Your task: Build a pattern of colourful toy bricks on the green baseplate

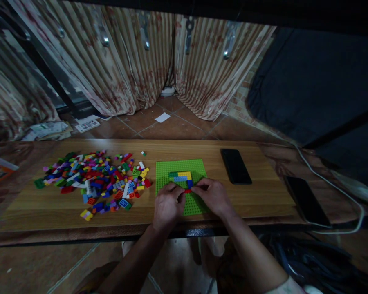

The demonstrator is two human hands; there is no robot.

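A green studded baseplate point(196, 207) lies on the wooden board, with both my hands over its near half. On it stand a green brick point(173, 174), a yellow brick point(185, 174), a light blue brick point(180, 179) and a dark blue brick point(189, 183), set close together. Just in front of the dark blue one is a small red brick point(187, 191), partly hidden by fingers. My left hand point(169, 202) pinches its left end. From the other side, the fingertips of my right hand point(214, 195) close on its right end.
A wide heap of loose mixed bricks point(101, 175) covers the board's left part. One black phone point(236, 166) lies on the wooden board point(248, 204) at right; another phone point(306, 200) rests beyond its edge, near a white cable point(360, 216). Striped curtains point(135, 61) hang behind.
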